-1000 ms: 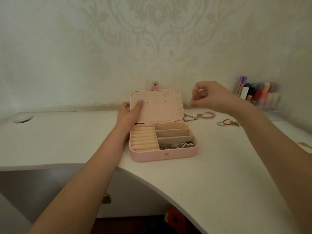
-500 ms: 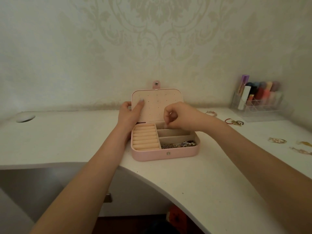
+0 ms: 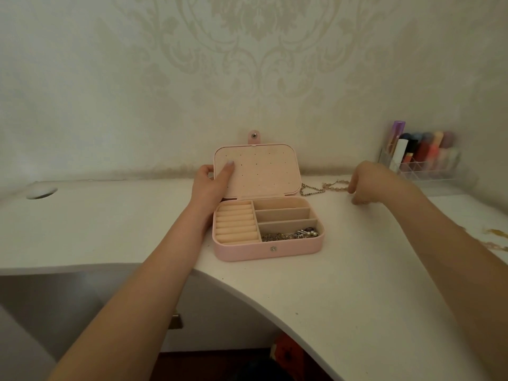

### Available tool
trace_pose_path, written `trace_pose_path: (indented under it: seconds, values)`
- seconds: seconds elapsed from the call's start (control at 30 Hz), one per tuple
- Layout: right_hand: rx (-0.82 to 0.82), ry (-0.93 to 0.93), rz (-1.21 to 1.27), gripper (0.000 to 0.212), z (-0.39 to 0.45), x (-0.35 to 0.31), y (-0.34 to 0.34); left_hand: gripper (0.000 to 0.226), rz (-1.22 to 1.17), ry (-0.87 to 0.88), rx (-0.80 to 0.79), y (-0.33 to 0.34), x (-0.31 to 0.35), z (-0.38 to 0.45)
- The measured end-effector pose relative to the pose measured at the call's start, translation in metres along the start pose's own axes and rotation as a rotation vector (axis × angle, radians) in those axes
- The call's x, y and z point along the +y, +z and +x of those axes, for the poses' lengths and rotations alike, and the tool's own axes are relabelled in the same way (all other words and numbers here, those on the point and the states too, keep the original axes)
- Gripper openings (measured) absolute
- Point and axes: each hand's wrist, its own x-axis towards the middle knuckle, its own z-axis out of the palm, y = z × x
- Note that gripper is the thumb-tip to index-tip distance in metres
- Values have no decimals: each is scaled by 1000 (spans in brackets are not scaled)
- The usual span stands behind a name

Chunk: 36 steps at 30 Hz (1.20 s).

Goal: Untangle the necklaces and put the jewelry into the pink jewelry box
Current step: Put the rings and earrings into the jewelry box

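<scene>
The pink jewelry box [image 3: 247, 250] stands open on the white desk, its lid [image 3: 264, 171] upright. My left hand [image 3: 210, 185] grips the lid's left edge, fingers on the inside and thumb behind. A tangle of chains and beads [image 3: 291, 235] lies in the front right compartment. Behind the box's right corner lie a silver chain [image 3: 310, 191] and a beaded bracelet [image 3: 336, 185]. My right hand [image 3: 371, 182] is down on the desk just right of the bracelet, fingers curled onto the surface. What lies under them is hidden.
A clear organizer with cosmetics [image 3: 420, 158] stands at the back right against the wall. Gold jewelry pieces [image 3: 497, 232] lie at the far right edge. A cable hole [image 3: 41, 193] is at the far left. The desk's front edge [image 3: 247, 279] curves inward.
My right hand left the box's compartments and moved right and back, down onto the desk beside the beaded bracelet. My left hand kept its hold on the lid.
</scene>
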Motion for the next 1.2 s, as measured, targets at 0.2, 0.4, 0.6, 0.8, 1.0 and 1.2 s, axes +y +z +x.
trace_pose_path:
  seconds: [0.2,0.4,0.6,0.8,1.0,1.2]
  values:
    - [62,-12,3,33,5,1,9,47,5,5,-1,0,0,1]
    - [129,-91,68,35,-6,-8,14,48,5,3,0,-1,1,-1]
    - [-12,-292,639,39,-31,-27,-30,46,-4,4,-12,0,2,-2]
    - [-151,-652,689,39,-68,-85,-38,38,17,21,-27,2,6,-6]
    - [-190,-656,385,40,-60,-91,-12,39,31,33,-25,1,5,-6]
    - [-139,-628,315,34,-55,-94,-3,38,28,40,-22,2,8,-8]
